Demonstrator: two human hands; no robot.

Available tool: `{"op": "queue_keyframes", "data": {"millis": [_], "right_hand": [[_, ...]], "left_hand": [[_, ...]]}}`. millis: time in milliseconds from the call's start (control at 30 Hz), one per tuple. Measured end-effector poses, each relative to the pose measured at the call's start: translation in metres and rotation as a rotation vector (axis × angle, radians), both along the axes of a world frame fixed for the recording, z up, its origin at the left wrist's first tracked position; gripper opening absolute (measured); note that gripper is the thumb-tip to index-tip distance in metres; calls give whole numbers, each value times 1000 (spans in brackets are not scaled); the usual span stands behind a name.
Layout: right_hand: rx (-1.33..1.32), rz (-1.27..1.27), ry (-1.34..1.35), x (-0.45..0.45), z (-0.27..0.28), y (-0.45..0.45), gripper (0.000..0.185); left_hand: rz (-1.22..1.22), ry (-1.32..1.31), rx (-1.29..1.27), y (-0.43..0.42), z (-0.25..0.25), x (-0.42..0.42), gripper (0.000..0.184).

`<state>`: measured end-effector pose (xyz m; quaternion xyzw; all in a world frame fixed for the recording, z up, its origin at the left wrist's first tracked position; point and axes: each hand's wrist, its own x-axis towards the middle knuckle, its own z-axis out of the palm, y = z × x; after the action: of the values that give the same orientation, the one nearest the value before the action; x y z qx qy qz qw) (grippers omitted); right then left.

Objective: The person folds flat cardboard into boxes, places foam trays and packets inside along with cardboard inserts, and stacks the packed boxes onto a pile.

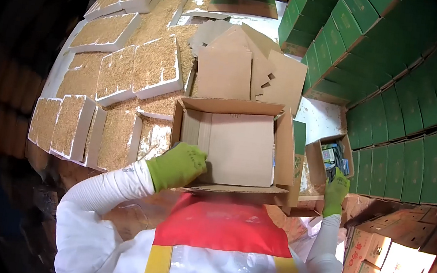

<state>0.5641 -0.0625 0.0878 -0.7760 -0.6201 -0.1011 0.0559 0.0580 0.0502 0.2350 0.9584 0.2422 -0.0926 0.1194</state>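
Note:
In front of me stands an open cardboard box (287, 144), with a flat cardboard sheet (241, 150) inside it. My left hand (178, 167), in a green glove, is closed over the box's near left edge, its curled fingers against the inside. To the right, my right hand (336, 193), also gloved in green, reaches over the near rim of a smaller cardboard box (314, 157). Small printed packets (330, 156) lie in that box. The right fingers are pressed together at the packets; what they hold, if anything, is hidden.
White trays (156, 67) full of tan granular material cover the table's left side. Flattened cardboard pieces (224, 72) lie beyond the open box. Stacked green boxes (392, 121) line the right side. More cartons (373, 248) stand at the lower right.

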Motion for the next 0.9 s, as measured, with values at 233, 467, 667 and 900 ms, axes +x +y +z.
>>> {"op": "queue_keyframes", "data": {"millis": [233,467,667,900], "right_hand": [[102,24,374,-21,47,21,37],[-46,530,1312,-150,140,99,36],[-47,840,600,-214,95,102,42],[23,166,1153,-217,45,98,88]], "left_hand": [[123,-121,24,36,26,50,75],[167,95,-118,32,0,60,88],[1058,-1367,-180,-6,-14,-53,45],[744,-723,28,-5,-52,-1,62]]}}
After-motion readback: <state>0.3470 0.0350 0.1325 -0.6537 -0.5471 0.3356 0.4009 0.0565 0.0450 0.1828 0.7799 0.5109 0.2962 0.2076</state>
